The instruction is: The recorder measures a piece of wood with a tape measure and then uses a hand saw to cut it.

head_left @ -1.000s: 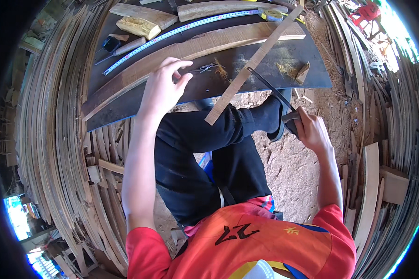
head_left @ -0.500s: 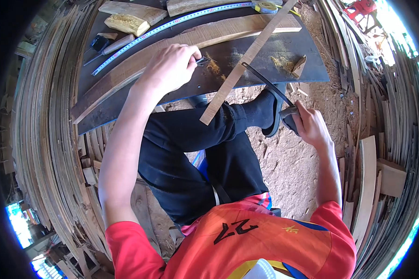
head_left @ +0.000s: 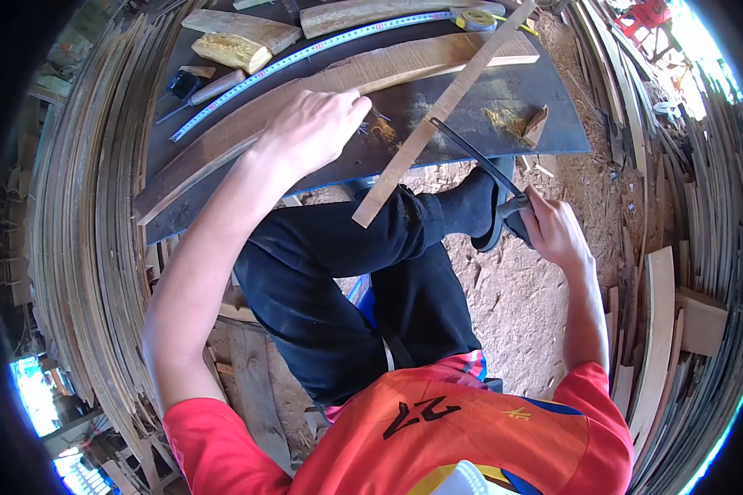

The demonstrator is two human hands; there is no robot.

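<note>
My left hand (head_left: 315, 130) hovers over the dark board (head_left: 437, 115), at the near edge of a long curved plank (head_left: 338, 82). Its fingers are pinched together; anything between them is hidden. Beside the fingertips, a few thin, nail-like bits (head_left: 380, 114) lie near sawdust. My right hand (head_left: 556, 227) grips a dark metal bar tool (head_left: 475, 154) at its thicker grey end; its exact kind is unclear. The tool's slotted tip meets or overlaps the edge of a narrow wooden slat (head_left: 413, 147). That slat crosses the plank diagonally, its near end above my raised leg.
A tape measure (head_left: 475, 20) lies with its blade (head_left: 305, 54) stretched along the board. Behind it are wood blocks (head_left: 233, 51) and a handled tool (head_left: 215, 87). A wood offcut (head_left: 536, 126) sits at the right. Stacked strips (head_left: 82, 206) stand along both sides.
My left hand has shifted slightly right and down, and the dark bit seen at its fingertips no longer shows there. My right hand and its tool have dropped slightly, the tool turning a little.
</note>
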